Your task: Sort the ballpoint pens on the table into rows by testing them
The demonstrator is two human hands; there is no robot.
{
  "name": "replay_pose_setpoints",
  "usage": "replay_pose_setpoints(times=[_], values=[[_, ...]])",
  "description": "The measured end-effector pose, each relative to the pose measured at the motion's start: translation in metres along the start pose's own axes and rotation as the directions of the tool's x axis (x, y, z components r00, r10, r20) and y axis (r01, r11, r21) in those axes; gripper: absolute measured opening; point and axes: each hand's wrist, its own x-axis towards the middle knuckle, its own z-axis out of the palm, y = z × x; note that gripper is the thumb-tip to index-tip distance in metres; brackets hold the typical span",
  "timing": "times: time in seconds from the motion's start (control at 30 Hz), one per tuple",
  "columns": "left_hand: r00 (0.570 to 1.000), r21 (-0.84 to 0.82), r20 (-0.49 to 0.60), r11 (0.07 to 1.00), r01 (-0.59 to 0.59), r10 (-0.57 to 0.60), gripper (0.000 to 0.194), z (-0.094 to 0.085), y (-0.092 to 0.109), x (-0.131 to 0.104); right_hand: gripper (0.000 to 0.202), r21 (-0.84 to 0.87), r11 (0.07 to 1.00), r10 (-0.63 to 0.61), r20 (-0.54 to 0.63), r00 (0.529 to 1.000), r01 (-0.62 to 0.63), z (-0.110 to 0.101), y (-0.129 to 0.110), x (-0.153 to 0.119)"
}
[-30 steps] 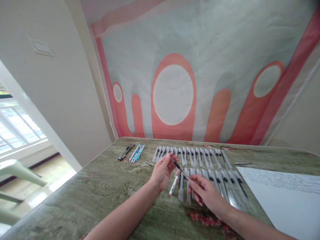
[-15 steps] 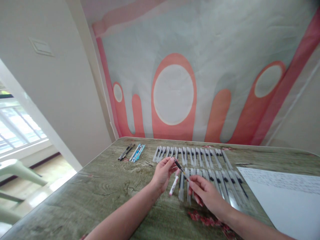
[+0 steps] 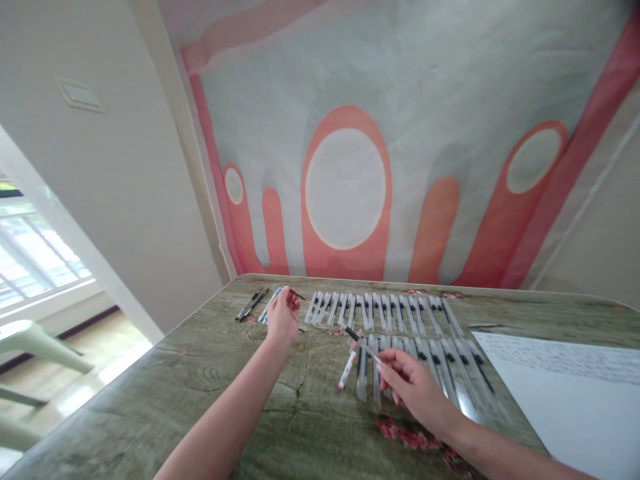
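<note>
My left hand is over the blue pens, its fingers closed on a small dark piece that looks like a pen cap. Between the fingertips of my right hand is a clear pen with a dark end, pointing up and left. Beneath and beyond that hand lie two rows of clear pens, a back row and a front row, partly covered by the hand. A white and pink pen rests just left of the front row.
Black pens lie at the table's back left. White paper with writing covers part of the right side. The wooden-patterned table meets a wall with a pink and grey print. A green stool stands at the left.
My left hand has moved away from the right hand, left and back to the blue pens, with the dark piece. My right hand still holds the clear pen in nearly the same place.
</note>
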Motion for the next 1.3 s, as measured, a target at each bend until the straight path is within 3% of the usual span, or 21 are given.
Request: replay_pose_setpoints(times=[0.1,0.2,0.3,0.43,0.6,0.9,1.03,1.1,1.2,1.3], values=[[0.998,0.178,-0.065,0.984,0.032,-0.020,0.020,-0.013,0.000,0.015,0.036,0.001,1.000,-0.014,-0.037,0.999,0.014,0.000,-0.002,0.000],[0.978,0.404,0.010,0.895,0.187,-0.208,0.025,-0.018,-0.012,0.007,0.036,0.022,0.999,-0.030,-0.052,0.998,0.031,0.000,-0.004,-0.001],[0.932,0.556,0.107,0.798,0.232,-0.346,0.025,-0.015,-0.029,-0.013,0.037,0.034,0.999,-0.031,-0.052,0.998,0.032,0.000,-0.005,-0.002],[0.870,0.818,0.326,0.572,-0.063,-0.370,0.026,-0.010,-0.045,-0.034,0.038,0.033,0.999,-0.037,-0.062,0.997,0.039,0.000,-0.003,-0.002],[0.857,0.881,0.371,0.429,-0.202,-0.358,0.028,-0.010,-0.054,-0.039,0.038,0.035,0.998,-0.043,-0.065,0.997,0.045,0.001,-0.003,-0.002],[0.840,0.869,0.374,0.466,-0.169,-0.393,0.030,-0.015,-0.056,-0.038,0.038,0.048,0.998,-0.039,-0.063,0.997,0.042,0.000,-0.003,-0.003],[0.831,0.840,0.388,0.524,-0.141,-0.398,0.030,-0.007,-0.048,-0.046,0.038,0.020,0.998,-0.059,-0.081,0.995,0.061,-0.002,-0.002,-0.002],[0.803,0.805,0.395,0.589,-0.068,-0.446,0.031,0.001,-0.044,-0.056,0.038,-0.004,0.998,-0.070,-0.086,0.994,0.070,-0.002,-0.001,-0.001],[0.743,0.724,0.377,0.676,0.137,-0.553,0.034,0.012,-0.041,-0.074,0.038,-0.031,0.997,-0.077,-0.090,0.993,0.075,-0.001,0.001,-0.002],[0.713,0.644,0.332,0.701,0.306,-0.617,0.034,0.018,-0.042,-0.088,0.038,-0.073,0.994,-0.089,-0.072,0.993,0.084,0.002,0.001,-0.004]])
